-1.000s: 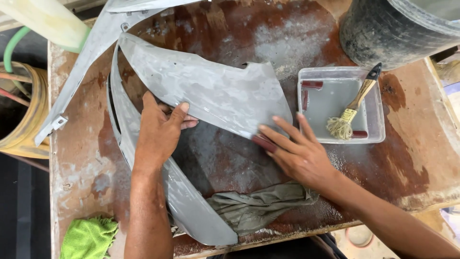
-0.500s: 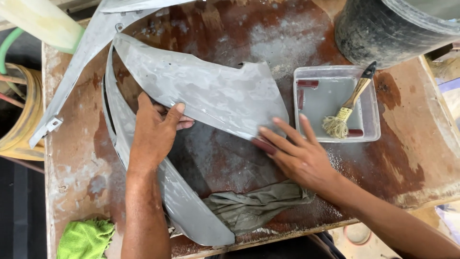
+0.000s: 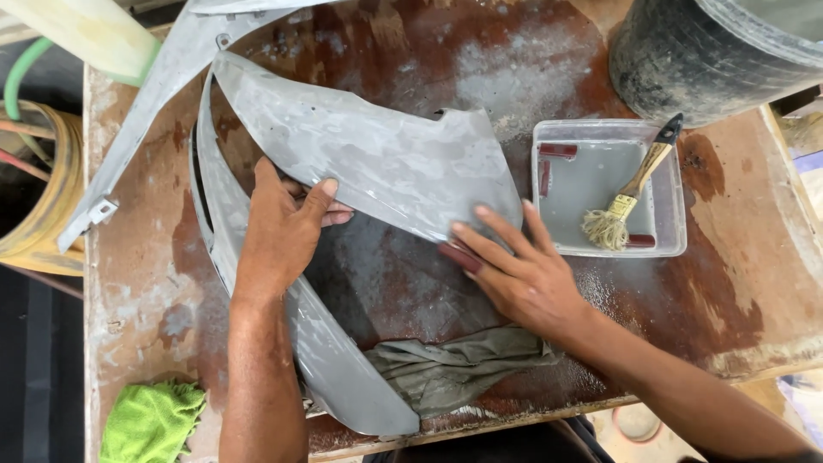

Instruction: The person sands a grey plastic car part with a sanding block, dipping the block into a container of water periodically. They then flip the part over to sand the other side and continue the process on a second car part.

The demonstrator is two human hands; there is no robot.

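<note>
we hold the grey panel (image 3: 369, 163) flat in the middle of the surface (image 3: 737, 291). our left hand (image 3: 283, 231) grips its edge at 9 o'clock. our right hand (image 3: 514, 274) has flat, spread fingers pressing a small red pad (image 3: 457, 256) at its 5 o'clock corner. we should rub gently.
</note>
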